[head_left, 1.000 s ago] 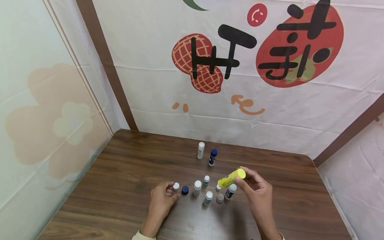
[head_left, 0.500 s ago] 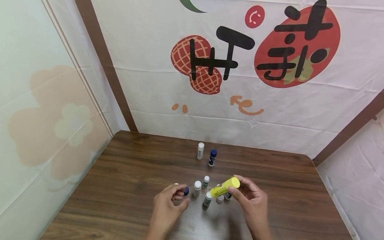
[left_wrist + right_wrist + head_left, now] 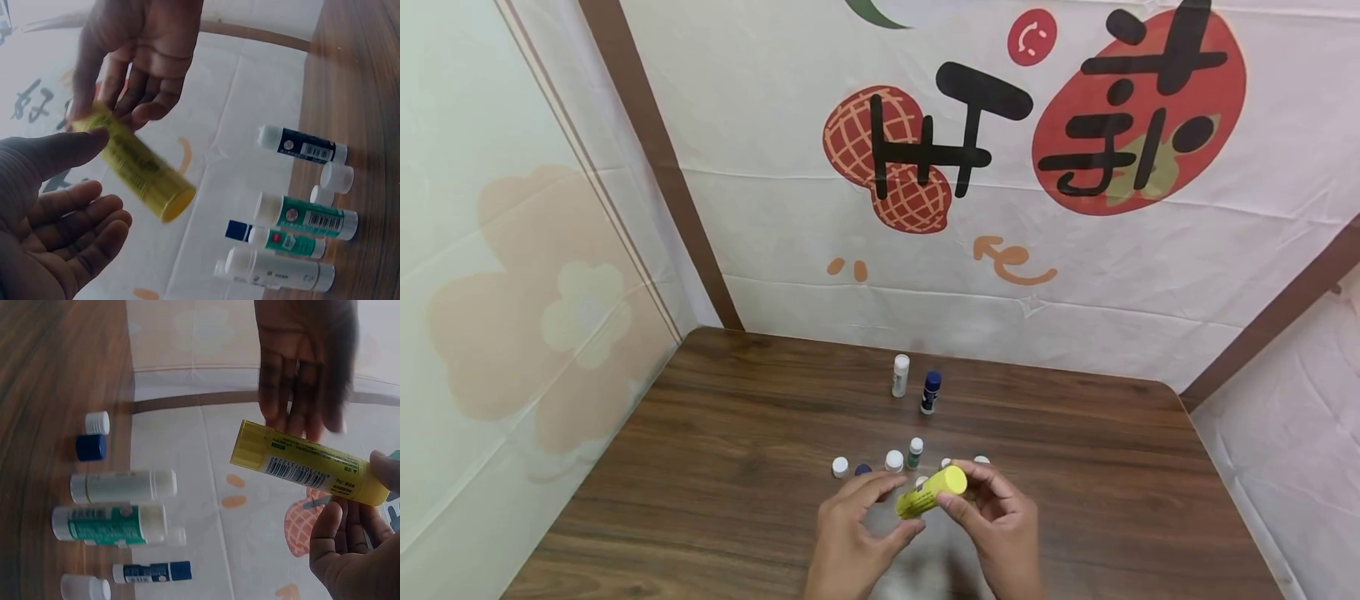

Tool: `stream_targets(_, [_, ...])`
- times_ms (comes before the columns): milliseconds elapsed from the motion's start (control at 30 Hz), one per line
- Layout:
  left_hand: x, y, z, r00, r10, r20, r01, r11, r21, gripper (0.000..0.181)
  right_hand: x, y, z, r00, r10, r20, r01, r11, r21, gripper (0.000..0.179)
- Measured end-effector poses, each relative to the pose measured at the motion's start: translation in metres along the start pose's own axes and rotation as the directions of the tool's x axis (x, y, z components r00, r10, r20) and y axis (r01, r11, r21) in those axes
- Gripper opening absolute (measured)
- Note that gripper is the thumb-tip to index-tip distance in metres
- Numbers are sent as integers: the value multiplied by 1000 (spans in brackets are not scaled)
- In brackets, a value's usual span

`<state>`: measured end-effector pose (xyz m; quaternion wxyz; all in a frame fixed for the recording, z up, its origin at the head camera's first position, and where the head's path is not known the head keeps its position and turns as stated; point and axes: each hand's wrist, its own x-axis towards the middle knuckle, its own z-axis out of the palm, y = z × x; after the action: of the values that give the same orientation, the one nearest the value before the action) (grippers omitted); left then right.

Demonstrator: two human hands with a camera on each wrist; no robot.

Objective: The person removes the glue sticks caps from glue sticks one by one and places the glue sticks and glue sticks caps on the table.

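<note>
My right hand (image 3: 1003, 529) pinches a yellow glue stick (image 3: 928, 493) near one end, between thumb and fingers. The stick is held tilted above the table, its barcode showing in the right wrist view. Around its other end my left hand (image 3: 853, 533) is spread, thumb and fingers apart; no firm grip shows. Behind the hands stand a green-labelled glue stick (image 3: 306, 217), a smaller green one (image 3: 914, 454), a white one (image 3: 281, 269) and a navy-labelled one (image 3: 306, 145). In the head view the hands partly hide these.
A white cap (image 3: 840, 467) and a dark blue cap (image 3: 91, 447) lie left of the group. A translucent cap (image 3: 337, 177) and a small white cap (image 3: 322, 195) are among the sticks. Farther back stand a white glue stick (image 3: 900, 376) and a blue one (image 3: 931, 392).
My left hand has left the white cap and moved right, past the blue cap, to the yellow glue stick. My right hand has brought the stick leftward and lower in view.
</note>
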<state>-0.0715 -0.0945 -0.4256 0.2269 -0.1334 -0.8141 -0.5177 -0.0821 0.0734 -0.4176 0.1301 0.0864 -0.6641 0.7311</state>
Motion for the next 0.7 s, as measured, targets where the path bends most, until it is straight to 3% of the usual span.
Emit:
stream_targets(167, [0,3,7,993,111,-50,-109,993,35,46,-7,0,7,999,-39,7,39,998,-40,32])
stream_targets(300, [0,4,10,985,155,-69,-150,986,77,46,-10,-2,10,998,-49,26,50,998,-45,32])
stream_targets(700, [0,8,11,978,188,-91,-179,979,98,37,-12,-9,8,994,-70,84,75,996,-55,32])
